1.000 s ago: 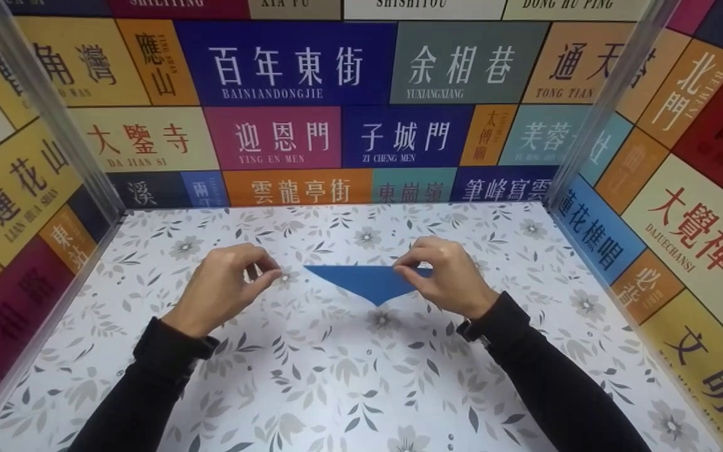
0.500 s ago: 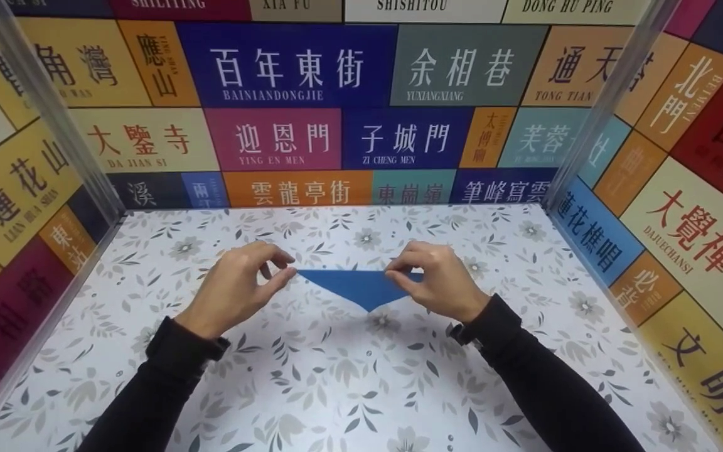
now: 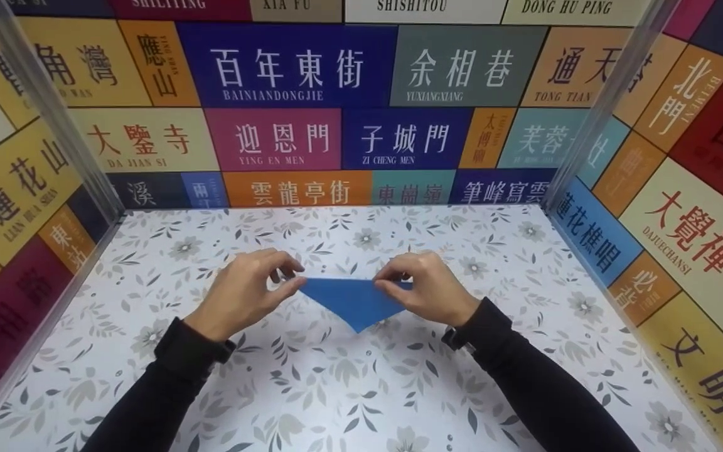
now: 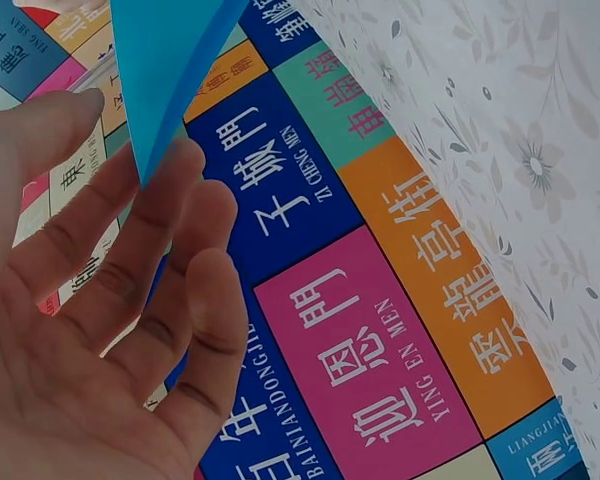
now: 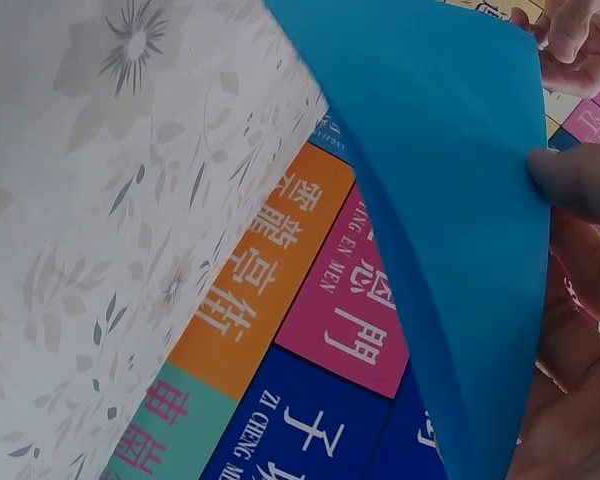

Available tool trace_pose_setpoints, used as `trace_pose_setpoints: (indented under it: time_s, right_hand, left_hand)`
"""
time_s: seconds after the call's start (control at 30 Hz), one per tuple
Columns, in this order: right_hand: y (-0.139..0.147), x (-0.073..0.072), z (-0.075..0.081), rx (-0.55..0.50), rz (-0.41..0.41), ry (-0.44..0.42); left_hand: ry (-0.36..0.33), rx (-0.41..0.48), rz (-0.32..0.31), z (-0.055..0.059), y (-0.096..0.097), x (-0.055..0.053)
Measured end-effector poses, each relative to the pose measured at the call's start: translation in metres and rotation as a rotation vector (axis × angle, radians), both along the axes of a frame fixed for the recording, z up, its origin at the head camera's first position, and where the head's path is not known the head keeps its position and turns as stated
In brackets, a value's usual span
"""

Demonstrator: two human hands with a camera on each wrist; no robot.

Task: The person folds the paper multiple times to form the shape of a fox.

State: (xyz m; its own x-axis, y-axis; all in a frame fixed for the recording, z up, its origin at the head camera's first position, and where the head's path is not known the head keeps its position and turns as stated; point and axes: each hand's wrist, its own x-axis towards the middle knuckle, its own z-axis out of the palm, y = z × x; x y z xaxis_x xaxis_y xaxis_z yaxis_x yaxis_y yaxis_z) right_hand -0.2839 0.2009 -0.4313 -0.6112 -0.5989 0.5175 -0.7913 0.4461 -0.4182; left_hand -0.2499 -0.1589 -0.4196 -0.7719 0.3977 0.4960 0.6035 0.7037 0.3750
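A folded blue sheet of paper (image 3: 352,304), a triangle with its point toward the person, is held up off the table. My right hand (image 3: 430,285) pinches its top edge, the thumb (image 5: 580,182) on the near face and the fingers behind. At the paper's left corner is my left hand (image 3: 245,289). Its fingers (image 4: 145,250) are loosely bent behind the corner tip, while the thumb (image 4: 65,120) stands a little apart from the paper. The right wrist view shows a fold along the lower edge of the blue sheet (image 5: 450,170).
The table (image 3: 349,389) has a white cover with grey flowers and leaves. Colourful panels with Chinese lettering form the back wall (image 3: 286,69) and both sides. Clear corner strips (image 3: 594,113) run up where the walls meet. Black sleeves cover both forearms.
The right hand has brought the blue paper left and toward the person. My left hand has moved right, and the gap to the paper's left corner has closed.
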Motion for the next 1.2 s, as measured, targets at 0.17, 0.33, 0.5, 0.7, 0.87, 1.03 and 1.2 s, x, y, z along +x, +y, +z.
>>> trace_pose_setpoints:
  time_s: [0.17, 0.33, 0.5, 0.7, 0.87, 1.03, 1.2]
  right_hand:
    - [-0.006, 0.002, -0.002, 0.021, 0.014, -0.052]
    - [-0.012, 0.003, -0.006, 0.022, 0.034, -0.075]
    - [-0.017, 0.002, -0.011, 0.029, 0.042, -0.122]
    - [-0.016, 0.0, -0.015, 0.051, 0.035, -0.186]
    - [-0.01, -0.002, -0.019, 0.053, 0.002, -0.224]
    - [-0.002, -0.005, -0.021, 0.043, -0.048, -0.261]
    - [0.006, -0.008, -0.023, 0.058, -0.1, -0.287]
  left_hand:
    - [-0.029, -0.02, -0.004, -0.004, 0.005, 0.0]
    - [-0.069, -0.045, -0.004, -0.009, 0.012, 0.0]
    - [-0.098, -0.052, -0.018, -0.014, 0.015, 0.0]
    - [-0.141, -0.023, -0.045, -0.022, 0.014, -0.003]
    - [-0.198, 0.013, -0.058, -0.027, 0.01, -0.007]
    - [-0.249, 0.028, -0.06, -0.03, 0.007, -0.011]
    - [-0.301, 0.018, -0.05, -0.035, 0.006, -0.016]
